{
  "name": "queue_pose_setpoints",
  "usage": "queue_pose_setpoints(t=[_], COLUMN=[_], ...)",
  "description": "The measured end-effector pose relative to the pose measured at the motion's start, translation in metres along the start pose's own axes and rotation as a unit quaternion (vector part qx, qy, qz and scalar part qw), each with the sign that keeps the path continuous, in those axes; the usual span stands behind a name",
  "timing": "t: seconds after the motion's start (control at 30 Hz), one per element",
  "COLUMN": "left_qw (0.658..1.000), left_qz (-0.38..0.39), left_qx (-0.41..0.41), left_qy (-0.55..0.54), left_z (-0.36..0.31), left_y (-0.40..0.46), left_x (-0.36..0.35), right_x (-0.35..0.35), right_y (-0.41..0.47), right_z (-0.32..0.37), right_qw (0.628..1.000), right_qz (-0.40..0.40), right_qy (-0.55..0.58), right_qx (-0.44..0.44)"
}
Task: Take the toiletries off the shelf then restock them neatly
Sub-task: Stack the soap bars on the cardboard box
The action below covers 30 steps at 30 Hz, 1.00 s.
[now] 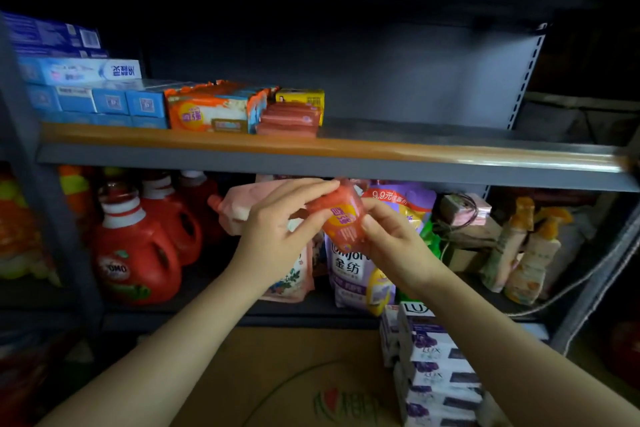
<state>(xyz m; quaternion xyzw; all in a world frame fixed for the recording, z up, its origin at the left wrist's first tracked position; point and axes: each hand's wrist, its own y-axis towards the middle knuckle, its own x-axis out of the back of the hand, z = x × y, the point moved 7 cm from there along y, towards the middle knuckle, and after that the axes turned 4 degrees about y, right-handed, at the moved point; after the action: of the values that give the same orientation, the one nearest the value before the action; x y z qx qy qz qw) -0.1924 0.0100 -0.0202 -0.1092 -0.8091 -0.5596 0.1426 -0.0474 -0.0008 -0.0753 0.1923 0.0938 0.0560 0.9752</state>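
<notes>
both hands raised, left hand (277,225), right hand (391,239), gripping red soap packet (341,218)

The orange items (14,236) at the left edge of the frame are cut off and blurred. The pink pouch (291,274) at centre is largely hidden behind the left hand (277,229). The print on the cardboard box (346,406) at the bottom edge is cut off

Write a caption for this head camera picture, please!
Both hands, left and right, hold a red soap packet below the half-stocked shelf.
</notes>
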Motion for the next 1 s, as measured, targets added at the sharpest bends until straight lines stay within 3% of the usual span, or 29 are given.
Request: queue_pose_setpoints(t=[0.1, 0.13, 0.2, 0.3, 0.37, 0.43, 0.57, 0.7, 0.83, 1.0], left_qw=[0.976, 0.943, 0.828, 0.668, 0.612, 0.588, 0.580, 0.627, 0.672, 0.728], left_qz=[-0.024, -0.040, -0.045, -0.040, -0.014, 0.035, 0.083, 0.144, 0.234, 0.203], left_qx=[0.157, 0.242, 0.393, 0.523, 0.583, 0.619, 0.643, 0.674, 0.684, 0.642], left_qy=[-0.147, -0.225, -0.397, -0.529, -0.534, -0.519, -0.493, -0.362, -0.160, -0.128], left_z=[0.016, 0.028, 0.052, 0.064, 0.062, 0.060, 0.072, 0.092, 0.111, 0.123], left_y=[-0.009, -0.015, -0.035, -0.070, -0.094, -0.113, -0.131, -0.162, -0.207, -0.215], left_x=[-0.007, -0.012, -0.034, -0.061, -0.077, -0.088, -0.090, -0.088, -0.104, -0.131], right_x=[0.000, 0.001, 0.001, -0.002, -0.003, -0.002, 0.015, 0.039, 0.054, 0.060], right_y=[-0.009, -0.012, -0.018, -0.022, -0.022, -0.022, -0.024, -0.035, -0.050, -0.051], right_z=[0.002, 0.003, 0.009, 0.015, 0.013, 0.008, -0.011, -0.028, -0.036, -0.027], right_qw=[0.999, 0.999, 0.997, 0.989, 0.979, 0.970, 0.943, 0.848, 0.850, 0.870], right_qz=[0.015, 0.017, 0.004, -0.019, -0.030, -0.045, -0.064, -0.031, -0.047, -0.056], right_qy=[-0.003, 0.001, -0.004, -0.111, -0.174, -0.205, -0.293, -0.514, -0.506, -0.472], right_qx=[-0.036, -0.049, -0.072, -0.092, -0.105, -0.119, -0.144, -0.122, -0.138, -0.128])
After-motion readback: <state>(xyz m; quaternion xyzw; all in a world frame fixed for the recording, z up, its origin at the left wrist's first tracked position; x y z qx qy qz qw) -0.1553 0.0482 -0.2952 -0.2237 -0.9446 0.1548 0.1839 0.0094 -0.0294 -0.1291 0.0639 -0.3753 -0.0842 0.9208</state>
